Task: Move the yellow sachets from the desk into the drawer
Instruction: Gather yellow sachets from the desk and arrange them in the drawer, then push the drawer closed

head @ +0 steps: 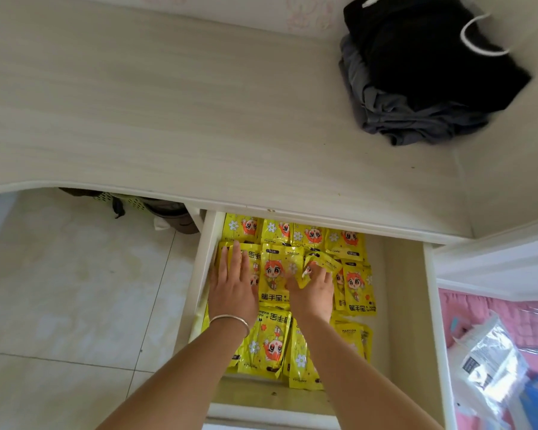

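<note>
Every sachet [275, 274] in view already lies in the drawer [398, 293]; none shows on the worktop [168, 103]. Keep your left hand [232, 287] flat, fingers straight, pinning its row, while your right hand [312, 290], pinching one tilted sachet, lays it level.

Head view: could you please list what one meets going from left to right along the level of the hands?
Floor tiles → drawer's left wall → left hand → right hand → bare drawer bottom → pink bedding.
</note>
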